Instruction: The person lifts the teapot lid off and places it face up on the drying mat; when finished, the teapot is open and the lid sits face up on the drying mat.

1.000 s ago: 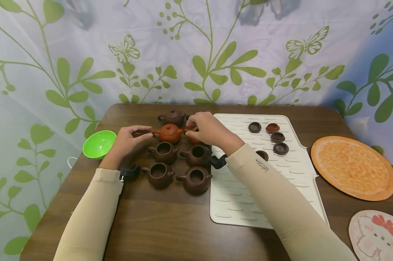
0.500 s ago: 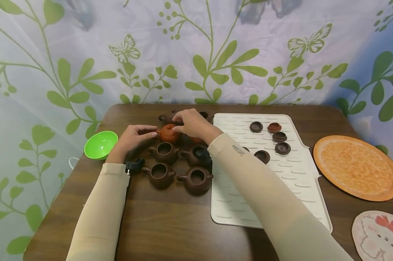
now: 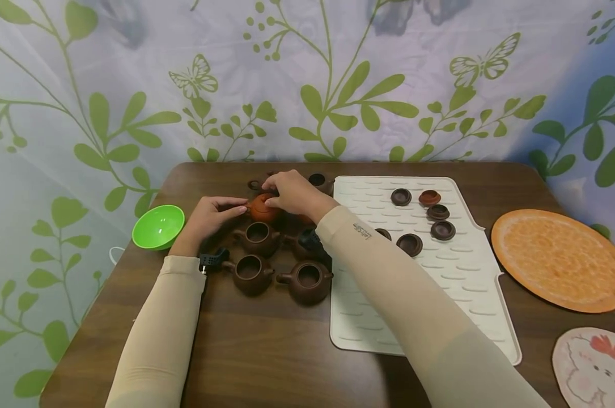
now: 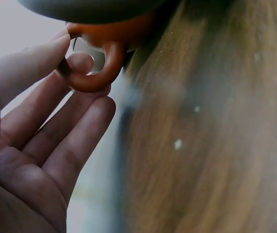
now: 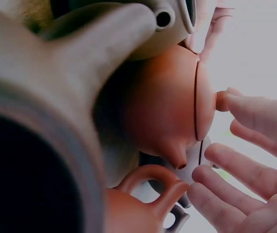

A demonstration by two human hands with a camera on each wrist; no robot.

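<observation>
An orange-red clay teapot with its lid on stands among several brown ones. My left hand pinches its loop handle between thumb and finger. From above, my right hand pinches the small lid knob with thumb and index finger; its other fingers extend past the spout. The lid sits on the pot's rim. A second orange-red teapot is mostly hidden under my right hand in the head view. Lidless brown teapots stand nearer me, openings up.
On the right lies a white ribbed mat with several dark lids and one reddish lid. A green bowl stands left of my left hand. An orange round placemat and a bunny-shaped mat lie far right.
My right hand has moved left from the second orange-red teapot to the first one's lid knob. My left hand has shifted slightly right, staying at the handle.
</observation>
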